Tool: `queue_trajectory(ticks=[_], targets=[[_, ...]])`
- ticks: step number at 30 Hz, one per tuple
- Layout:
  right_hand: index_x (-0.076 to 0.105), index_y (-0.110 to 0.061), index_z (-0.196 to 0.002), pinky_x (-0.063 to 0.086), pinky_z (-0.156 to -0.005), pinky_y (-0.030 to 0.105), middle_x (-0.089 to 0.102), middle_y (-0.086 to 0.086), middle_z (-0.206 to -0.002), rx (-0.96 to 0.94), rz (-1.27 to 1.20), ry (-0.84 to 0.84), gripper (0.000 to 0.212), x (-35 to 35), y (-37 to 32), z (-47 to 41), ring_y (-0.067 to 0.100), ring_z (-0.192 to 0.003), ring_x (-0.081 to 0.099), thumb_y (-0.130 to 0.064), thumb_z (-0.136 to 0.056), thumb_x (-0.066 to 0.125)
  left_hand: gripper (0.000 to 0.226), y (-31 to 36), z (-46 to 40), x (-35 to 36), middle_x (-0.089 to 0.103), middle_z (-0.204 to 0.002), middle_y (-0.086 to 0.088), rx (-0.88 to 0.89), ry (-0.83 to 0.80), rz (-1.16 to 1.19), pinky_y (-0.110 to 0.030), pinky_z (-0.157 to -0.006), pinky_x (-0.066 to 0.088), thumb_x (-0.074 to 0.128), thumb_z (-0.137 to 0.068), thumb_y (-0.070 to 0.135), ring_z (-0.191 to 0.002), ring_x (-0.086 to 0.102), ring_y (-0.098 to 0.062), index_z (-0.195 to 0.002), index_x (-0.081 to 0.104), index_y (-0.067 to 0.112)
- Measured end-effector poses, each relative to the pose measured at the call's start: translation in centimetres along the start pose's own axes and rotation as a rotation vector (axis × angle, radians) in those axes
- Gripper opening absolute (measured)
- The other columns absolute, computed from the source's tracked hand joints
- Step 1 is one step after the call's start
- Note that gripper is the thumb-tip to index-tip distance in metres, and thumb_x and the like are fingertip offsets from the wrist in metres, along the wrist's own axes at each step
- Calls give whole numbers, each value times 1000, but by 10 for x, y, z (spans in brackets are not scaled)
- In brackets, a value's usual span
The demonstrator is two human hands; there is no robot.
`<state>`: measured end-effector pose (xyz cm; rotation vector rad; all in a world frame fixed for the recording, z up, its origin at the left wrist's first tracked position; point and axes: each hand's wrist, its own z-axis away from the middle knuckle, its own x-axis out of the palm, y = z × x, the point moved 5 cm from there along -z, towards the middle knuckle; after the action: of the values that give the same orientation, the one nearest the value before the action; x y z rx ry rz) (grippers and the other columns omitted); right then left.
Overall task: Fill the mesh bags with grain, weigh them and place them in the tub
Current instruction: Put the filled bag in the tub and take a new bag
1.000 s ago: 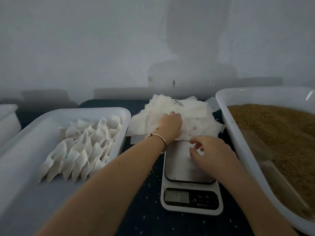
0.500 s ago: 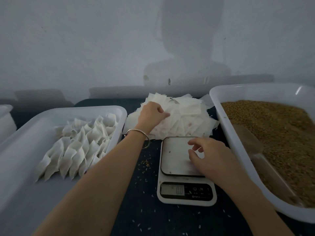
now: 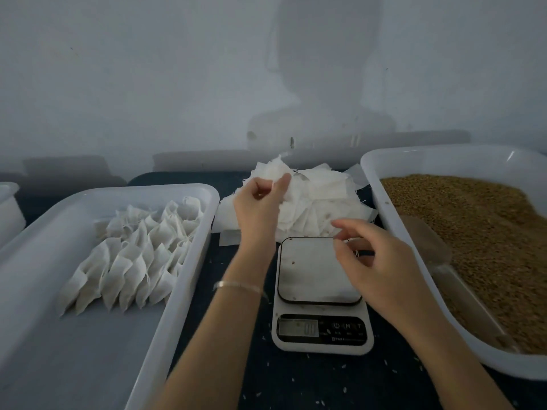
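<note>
My left hand pinches an empty white mesh bag lifted off the pile of empty bags behind the scale. My right hand hovers over the right side of the scale's steel platform, fingers loosely curled, holding nothing that I can see. The white kitchen scale has its display lit. On the left stands a white tub with several filled, tied bags in rows. At the right a white tub holds brown grain and a clear scoop.
Loose grains lie scattered on the dark tabletop around the scale. Part of another white container shows at the far left. A pale wall rises just behind the pile.
My left hand has lifted from pressing on the pile and now holds one bag up between its fingers. My right hand stays over the scale, raised slightly.
</note>
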<state>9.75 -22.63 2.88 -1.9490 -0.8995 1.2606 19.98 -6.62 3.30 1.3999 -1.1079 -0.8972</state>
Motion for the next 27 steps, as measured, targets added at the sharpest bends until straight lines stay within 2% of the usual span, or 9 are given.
queue_trajectory(ticks=[4,8,11,14,17,20,23,25,27], targets=[[64,-35,-106,56,-70,22,68,-17,-93,67,-313,-60,33,-5,-15,14,1,-89,66,-56,-83,56,33,3,74,0,45,-55,0,158,-248,-59,-20,-51,40,71,-84,24,-53,42,-12,-62,47,13],[69,-30,-85,50,-67,12,69,-15,-81,48,-258,-86,8,-5,-20,31,0,-79,65,-34,-85,62,23,-5,119,-12,60,-63,-9,104,-441,-78,-21,-53,51,70,-83,21,-56,61,-12,-68,57,9],[68,-28,-80,47,-69,10,67,-16,-77,32,-185,-193,15,-2,-22,41,0,-79,64,-41,-80,59,9,-4,131,-19,70,-74,-4,53,-588,-166,-23,-67,57,69,-82,17,-70,70,-12,-74,65,16],[67,-29,-81,46,-66,8,68,-16,-78,81,-246,-243,9,-2,-18,45,-2,-77,64,-36,-80,61,12,-1,136,-24,73,-82,-1,6,-670,-127,-22,-74,56,64,-88,16,-79,71,-13,-84,73,22],[65,-28,-80,48,-63,12,68,-15,-78,140,-294,-205,7,-5,-11,45,1,-75,65,-22,-82,63,17,0,136,-29,74,-84,-6,-20,-638,-123,-31,-77,58,56,-92,14,-82,72,-20,-90,73,13],[60,-26,-83,49,-57,12,66,-14,-80,124,-284,-95,16,-7,-12,47,2,-69,65,-11,-82,66,20,2,135,-32,71,-73,-6,25,-493,-170,-33,-70,58,53,-94,13,-71,69,-20,-80,66,9],[53,-24,-85,45,-52,9,60,-11,-74,-47,-164,-28,22,-8,-24,50,4,-64,63,-6,-84,65,23,8,134,-35,64,-63,-5,92,-362,-250,-22,-56,51,50,-89,19,-58,61,-15,-68,55,9],[53,-24,-85,47,-52,16,54,-10,-70,-198,30,-36,21,-8,-33,52,8,-61,59,-6,-87,63,24,9,134,-35,55,-61,-8,135,-335,-308,-18,-47,38,50,-87,16,-51,47,-12,-64,48,8],[58,-21,-83,45,-49,20,51,-11,-73,-315,210,-70,17,-5,-39,54,7,-56,52,-5,-88,60,26,10,133,-34,46,-60,-4,181,-316,-351,-16,-46,31,50,-86,9,-51,37,-5,-61,43,8]])
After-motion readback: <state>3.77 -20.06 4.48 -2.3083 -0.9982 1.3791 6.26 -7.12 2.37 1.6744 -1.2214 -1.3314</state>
